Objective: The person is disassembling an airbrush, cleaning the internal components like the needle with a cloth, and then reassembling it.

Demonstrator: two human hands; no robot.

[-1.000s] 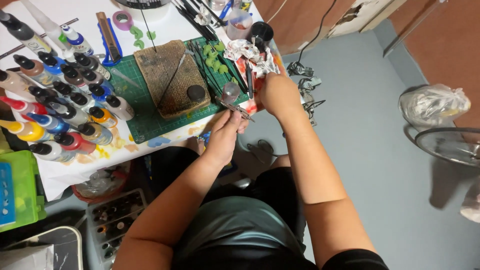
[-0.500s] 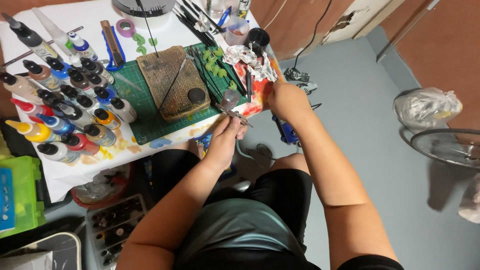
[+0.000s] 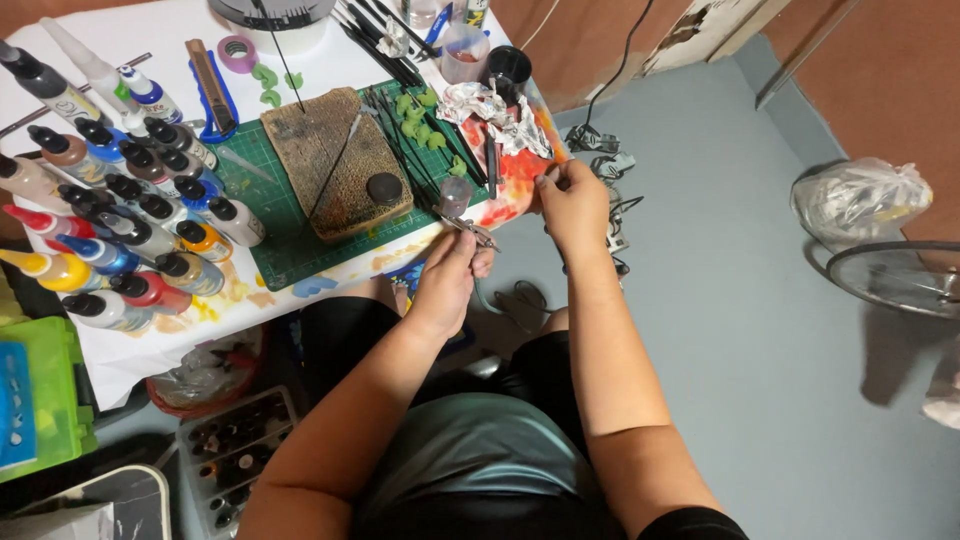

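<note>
Near the middle of the frame, just below the table edge, the left hand [image 3: 447, 280] is closed around an airbrush [image 3: 470, 232], a slim metal tool whose small clear cup [image 3: 454, 196] rises above the fingers and over the edge of the green cutting mat [image 3: 270, 250]. The tool's tip points toward the right of the frame. The right hand [image 3: 572, 205] sits just to the right of it, a little higher, its fingertips pinched on the edge of a sheet smeared with orange and red paint [image 3: 510, 175] at the table's right corner. The two hands are near each other but not touching, with the airbrush between them, closer to the left.

Above the left hand, on the mat, lies a worn brown block [image 3: 335, 160] with a small black cap [image 3: 384, 188] on it. Small green leaf-shaped pieces [image 3: 420, 125] and crumpled foil [image 3: 485, 105] lie above the painted sheet. Rows of paint bottles with black caps [image 3: 130, 230] fill the left of the frame. A blue utility knife [image 3: 210, 90] lies at the upper left.
</note>
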